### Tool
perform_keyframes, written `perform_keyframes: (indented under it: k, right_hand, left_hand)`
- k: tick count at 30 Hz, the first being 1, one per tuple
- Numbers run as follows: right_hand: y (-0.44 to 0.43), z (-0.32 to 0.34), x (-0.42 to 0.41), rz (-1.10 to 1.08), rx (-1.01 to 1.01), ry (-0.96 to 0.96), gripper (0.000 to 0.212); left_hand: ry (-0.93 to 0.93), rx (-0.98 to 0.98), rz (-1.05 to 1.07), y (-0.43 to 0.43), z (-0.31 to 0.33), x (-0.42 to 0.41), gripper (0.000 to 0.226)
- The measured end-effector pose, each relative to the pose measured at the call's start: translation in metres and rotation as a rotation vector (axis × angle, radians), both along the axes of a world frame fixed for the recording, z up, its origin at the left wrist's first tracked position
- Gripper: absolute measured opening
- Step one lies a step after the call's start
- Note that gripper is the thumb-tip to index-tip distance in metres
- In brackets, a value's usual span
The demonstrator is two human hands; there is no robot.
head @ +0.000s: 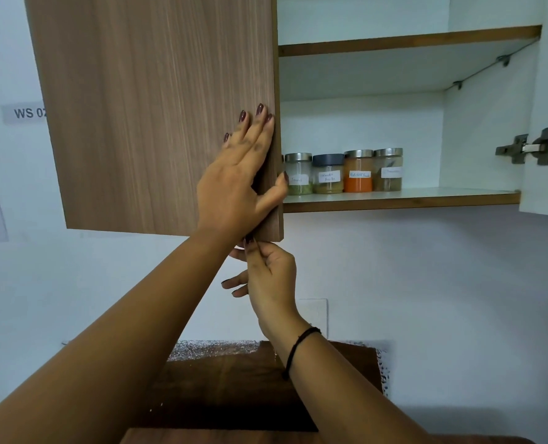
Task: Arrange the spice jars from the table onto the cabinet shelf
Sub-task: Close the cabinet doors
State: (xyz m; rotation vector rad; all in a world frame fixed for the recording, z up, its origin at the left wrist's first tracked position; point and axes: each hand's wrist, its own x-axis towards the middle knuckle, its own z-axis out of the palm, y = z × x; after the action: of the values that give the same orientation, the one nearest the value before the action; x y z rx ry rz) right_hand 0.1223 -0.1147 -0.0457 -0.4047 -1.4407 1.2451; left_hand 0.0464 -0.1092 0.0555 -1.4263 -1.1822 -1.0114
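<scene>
Several labelled spice jars stand in a row on the lower cabinet shelf [426, 199]: a pale green one [298, 174], a dark-lidded one [328, 174], an orange one [358, 173] and a brownish one [388, 169]. The wooden left cabinet door [154, 107] covers the shelf's left part. My left hand [234, 187] lies flat on the door's front with its thumb hooked round the right edge. My right hand [269, 277] is just under the door's bottom right corner, with its thumb and forefinger pinching the bottom edge.
An upper shelf [394, 43] spans the cabinet above the jars. The right door [542, 187] stands swung out, with its metal hinge [529, 149] showing. A dark wooden table [234, 395] sits below against the white wall. A paper sign [26, 113] hangs at the left.
</scene>
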Motion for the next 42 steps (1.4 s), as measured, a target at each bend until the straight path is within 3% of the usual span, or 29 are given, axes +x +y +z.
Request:
perform_keyframes:
  k: [9,19,26,42]
  right_hand:
    - [0.043,0.005,0.003,0.040,-0.036,-0.044,0.017]
    - [0.089,0.011,-0.004,0.056,-0.095,-0.084,0.029]
    - [0.110,0.009,-0.012,-0.007,-0.065,-0.113,0.022]
    - [0.131,0.004,-0.024,-0.040,-0.013,-0.109,0.028]
  left_hand:
    - [-0.008,-0.042,0.083,0.045,-0.002,0.000,0.068]
    - [0.003,-0.054,0.220,0.095,0.001,-0.007,0.067]
    - [0.013,-0.047,0.294,0.121,0.000,-0.011,0.066]
    - [0.030,0.025,0.243,0.142,-0.002,-0.014,0.062]
